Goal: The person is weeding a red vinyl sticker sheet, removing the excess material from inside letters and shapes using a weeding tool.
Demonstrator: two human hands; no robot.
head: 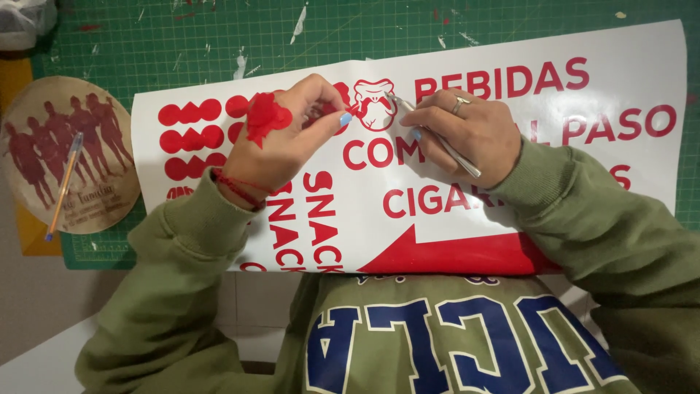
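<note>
Vinyl sheet [467, 219] looks thin and floppy on the green mat's [219, 36] near edge; the left hand [281, 142] pinches a red scrap [267, 117], and the right hand [467, 135] grips a thin metal tool [437, 138].

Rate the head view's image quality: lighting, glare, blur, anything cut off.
Head view: even, soft light, only faint shadows under the left hand and right hand; no strong glare on the white vinyl sheet; hands, metal tool and green cutting mat fairly sharp; the sweatshirt runs off the bottom edge.
</note>
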